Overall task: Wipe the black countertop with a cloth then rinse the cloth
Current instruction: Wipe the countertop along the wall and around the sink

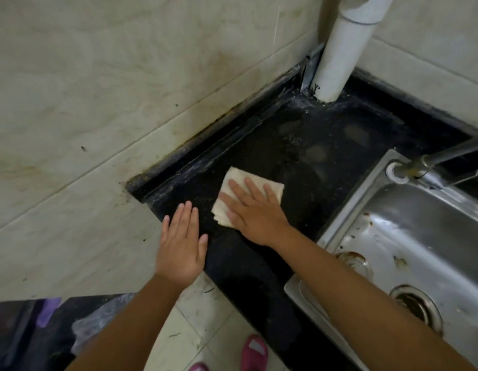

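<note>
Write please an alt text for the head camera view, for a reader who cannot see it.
A person's right hand presses a folded pale cloth flat on a black countertop, while the left hand rests open beside it. A steel sink lies to the right.

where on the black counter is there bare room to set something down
Bare room lies on the countertop between the cloth and the white pipe in the corner, bordered by the wall and the sink. The near end is crowded: the right hand presses the cloth, the left hand lies beside it.
</note>
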Demonstrator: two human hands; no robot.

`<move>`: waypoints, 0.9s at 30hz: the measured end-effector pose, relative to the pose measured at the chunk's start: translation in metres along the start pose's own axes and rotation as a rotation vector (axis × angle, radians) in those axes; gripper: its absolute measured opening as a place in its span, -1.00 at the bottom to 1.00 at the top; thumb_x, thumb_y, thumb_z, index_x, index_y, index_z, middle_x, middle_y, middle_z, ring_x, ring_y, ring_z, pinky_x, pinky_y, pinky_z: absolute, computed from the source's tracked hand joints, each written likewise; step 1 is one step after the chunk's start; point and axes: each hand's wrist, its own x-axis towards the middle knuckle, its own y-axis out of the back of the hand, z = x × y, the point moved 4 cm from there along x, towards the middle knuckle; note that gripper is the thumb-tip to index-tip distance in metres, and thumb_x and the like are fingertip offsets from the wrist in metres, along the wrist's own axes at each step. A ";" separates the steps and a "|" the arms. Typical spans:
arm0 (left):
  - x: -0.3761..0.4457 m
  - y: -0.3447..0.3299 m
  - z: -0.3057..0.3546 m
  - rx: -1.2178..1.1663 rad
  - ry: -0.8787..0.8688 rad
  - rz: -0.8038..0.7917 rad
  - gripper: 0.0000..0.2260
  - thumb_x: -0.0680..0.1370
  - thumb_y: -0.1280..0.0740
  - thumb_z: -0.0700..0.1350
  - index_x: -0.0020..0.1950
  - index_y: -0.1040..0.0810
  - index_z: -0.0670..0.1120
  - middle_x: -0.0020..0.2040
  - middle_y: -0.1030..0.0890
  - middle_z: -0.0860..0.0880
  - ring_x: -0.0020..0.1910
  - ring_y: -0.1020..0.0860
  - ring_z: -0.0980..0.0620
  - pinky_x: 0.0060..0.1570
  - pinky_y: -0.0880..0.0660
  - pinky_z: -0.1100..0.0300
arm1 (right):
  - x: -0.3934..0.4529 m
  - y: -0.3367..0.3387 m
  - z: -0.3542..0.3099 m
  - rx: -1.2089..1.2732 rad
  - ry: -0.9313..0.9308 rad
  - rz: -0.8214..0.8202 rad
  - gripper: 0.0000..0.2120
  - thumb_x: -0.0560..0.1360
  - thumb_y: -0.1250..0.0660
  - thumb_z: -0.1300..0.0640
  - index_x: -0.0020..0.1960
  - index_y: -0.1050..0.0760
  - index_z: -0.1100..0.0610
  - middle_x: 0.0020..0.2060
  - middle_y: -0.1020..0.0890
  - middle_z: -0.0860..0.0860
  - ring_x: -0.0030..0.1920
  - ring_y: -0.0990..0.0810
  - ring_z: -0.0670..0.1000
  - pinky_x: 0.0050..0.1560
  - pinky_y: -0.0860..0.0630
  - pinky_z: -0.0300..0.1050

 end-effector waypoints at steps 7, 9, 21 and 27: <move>-0.004 0.007 0.010 0.046 0.151 -0.011 -0.35 0.62 0.23 0.07 0.24 -0.42 -0.38 0.25 -0.47 -0.34 0.32 -0.21 -0.20 0.36 0.08 0.04 | 0.023 0.022 0.047 0.123 -0.326 0.065 -0.54 0.63 0.19 -0.07 0.51 0.20 -0.13 0.51 0.25 -0.09 0.50 0.29 0.08 0.44 0.29 0.16; -0.010 0.005 0.005 0.067 0.195 -0.033 -0.34 0.62 0.23 0.08 0.21 -0.45 -0.37 0.23 -0.49 -0.34 0.31 -0.31 -0.25 0.36 -0.16 -0.05 | 0.042 0.026 0.027 0.118 -0.279 0.075 -0.53 0.63 0.20 -0.06 0.51 0.21 -0.11 0.51 0.25 -0.07 0.50 0.30 0.09 0.44 0.30 0.16; -0.028 0.011 -0.029 0.044 0.180 -0.100 -0.49 0.56 0.02 0.00 0.21 -0.47 -0.36 0.21 -0.51 -0.32 0.17 -0.49 -0.30 0.09 -0.25 -0.17 | 0.001 -0.006 -0.047 -0.013 0.193 -0.048 -0.54 0.62 0.15 -0.10 0.50 0.09 -0.15 0.52 0.18 -0.13 0.51 0.24 -0.04 0.45 0.26 0.01; -0.028 0.016 -0.028 0.036 0.178 -0.162 -0.40 0.57 0.12 0.08 0.25 -0.45 -0.33 0.27 -0.46 -0.28 0.26 -0.44 -0.25 0.18 -0.29 -0.14 | -0.016 0.015 0.067 0.021 -0.253 -0.053 -0.52 0.60 0.23 -0.14 0.49 0.24 -0.15 0.51 0.24 -0.11 0.51 0.27 0.04 0.46 0.21 0.10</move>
